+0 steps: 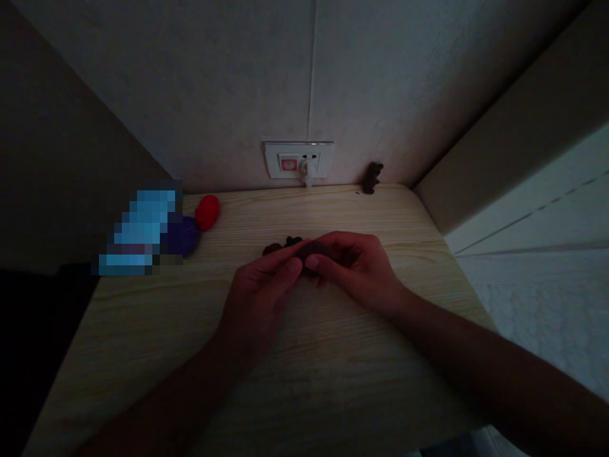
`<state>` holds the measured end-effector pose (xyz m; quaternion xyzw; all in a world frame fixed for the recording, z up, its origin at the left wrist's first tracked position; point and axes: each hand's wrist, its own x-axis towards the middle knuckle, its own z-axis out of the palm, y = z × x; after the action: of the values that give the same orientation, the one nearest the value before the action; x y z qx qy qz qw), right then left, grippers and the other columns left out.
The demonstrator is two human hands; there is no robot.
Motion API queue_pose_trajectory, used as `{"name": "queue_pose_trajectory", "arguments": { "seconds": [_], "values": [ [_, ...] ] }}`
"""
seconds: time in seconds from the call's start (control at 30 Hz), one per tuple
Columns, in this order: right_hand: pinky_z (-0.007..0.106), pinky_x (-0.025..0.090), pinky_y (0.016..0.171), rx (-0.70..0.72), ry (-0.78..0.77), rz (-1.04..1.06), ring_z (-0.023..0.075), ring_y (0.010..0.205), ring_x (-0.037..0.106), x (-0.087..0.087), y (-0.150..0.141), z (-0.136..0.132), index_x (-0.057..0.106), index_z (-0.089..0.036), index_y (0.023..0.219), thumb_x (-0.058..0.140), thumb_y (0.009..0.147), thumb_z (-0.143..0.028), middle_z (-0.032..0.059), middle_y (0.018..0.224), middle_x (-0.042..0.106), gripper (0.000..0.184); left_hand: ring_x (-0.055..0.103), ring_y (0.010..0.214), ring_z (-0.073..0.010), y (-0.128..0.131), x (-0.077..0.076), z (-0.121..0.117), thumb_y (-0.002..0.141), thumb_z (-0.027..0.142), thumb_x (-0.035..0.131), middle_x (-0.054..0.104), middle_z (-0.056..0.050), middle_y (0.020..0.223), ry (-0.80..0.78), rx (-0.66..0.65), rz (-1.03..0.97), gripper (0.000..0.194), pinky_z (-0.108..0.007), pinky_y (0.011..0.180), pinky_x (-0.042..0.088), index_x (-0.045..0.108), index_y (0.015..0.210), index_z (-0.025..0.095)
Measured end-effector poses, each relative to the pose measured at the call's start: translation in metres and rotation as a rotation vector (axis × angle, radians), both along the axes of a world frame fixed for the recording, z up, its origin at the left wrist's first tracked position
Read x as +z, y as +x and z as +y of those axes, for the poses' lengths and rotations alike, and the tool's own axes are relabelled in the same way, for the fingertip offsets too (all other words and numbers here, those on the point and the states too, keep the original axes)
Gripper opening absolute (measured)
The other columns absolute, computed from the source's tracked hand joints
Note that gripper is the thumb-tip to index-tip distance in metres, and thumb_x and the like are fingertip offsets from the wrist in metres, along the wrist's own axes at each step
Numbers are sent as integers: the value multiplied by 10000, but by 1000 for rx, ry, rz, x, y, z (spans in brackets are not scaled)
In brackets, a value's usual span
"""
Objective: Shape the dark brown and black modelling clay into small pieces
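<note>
A dark brown lump of what looks like modelling clay (pixel 314 250) is held between both hands, just above the wooden tabletop (pixel 304 381). My left hand (pixel 261 285) is closed on its left side, the thumb pressed near its edge. With the thumb on the front of the lump, my right hand (pixel 364 266) grips it from the right. Just behind my left fingers lie more dark brown pieces (pixel 273 248), partly hidden. Small reddish bits (pixel 320 282) show below the lump, too dim to make out.
A small dark brown bear-like figure (pixel 372 178) stands at the back right against the wall. On the left are a red lump (pixel 207 212), a dark blue lump (pixel 183 236) and a pixelated bright screen (pixel 145 219). A wall socket (pixel 299 160) holds a white plug.
</note>
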<state>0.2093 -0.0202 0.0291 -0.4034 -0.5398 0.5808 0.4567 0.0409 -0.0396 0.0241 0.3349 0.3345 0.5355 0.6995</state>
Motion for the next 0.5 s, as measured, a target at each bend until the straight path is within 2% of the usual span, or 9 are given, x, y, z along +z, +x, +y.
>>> {"name": "queue_pose_trajectory", "arguments": {
  "seconds": [0.17, 0.3, 0.5],
  "values": [
    [222, 489, 516, -46, 80, -167, 114, 569, 612, 2, 2, -1, 769, -168, 885, 836, 801, -336, -8, 667, 704, 200, 756, 1049, -270, 1, 4, -1, 862, 192, 755, 814, -101, 1082, -68, -13, -26, 171, -416, 978, 606, 841, 1009, 192],
    [240, 520, 550, 9, 31, -92, 125, 603, 626, 2, 1, 0, 770, -179, 911, 852, 782, -369, -5, 718, 717, 244, 763, 1025, -290, 1, 4, 0, 864, 231, 759, 813, -121, 1056, -102, -8, -10, 168, -440, 940, 625, 834, 998, 161],
    [238, 481, 521, 39, 16, -105, 122, 580, 597, 1, 0, 1, 761, -171, 856, 774, 860, -437, -7, 664, 680, 266, 771, 990, -267, 1, 1, 0, 850, 229, 789, 808, -99, 1057, -121, -2, -2, 160, -418, 913, 637, 823, 998, 177]
  ]
}}
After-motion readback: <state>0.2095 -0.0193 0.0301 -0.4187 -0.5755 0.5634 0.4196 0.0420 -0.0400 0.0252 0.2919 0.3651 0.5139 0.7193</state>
